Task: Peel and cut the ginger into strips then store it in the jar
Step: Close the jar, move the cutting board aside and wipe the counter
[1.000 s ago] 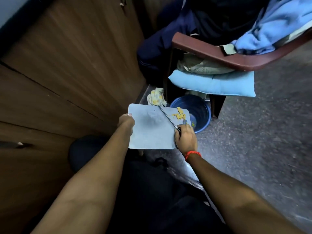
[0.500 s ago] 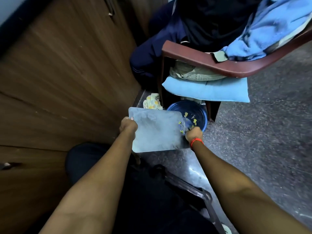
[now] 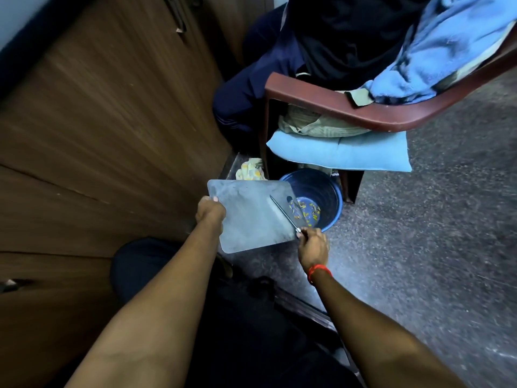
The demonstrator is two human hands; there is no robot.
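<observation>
Left hand (image 3: 210,212) grips cutting board (image 3: 249,217) edge. Right hand (image 3: 312,245) grips knife (image 3: 284,212), blade lying across board. Yellow ginger peels (image 3: 306,210) in blue bucket (image 3: 333,191), just beyond right hand.

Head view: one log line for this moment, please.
left hand: holds board | right hand: holds knife over board | scraps: in bin

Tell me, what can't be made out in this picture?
Head view only:
Knife handle: hidden inside the right hand.
Fingers of the left hand: hidden behind the cutting board.
Yellow scraps in the blue bucket: too small to identify.
Jar and ginger strips: nowhere in frame.
</observation>
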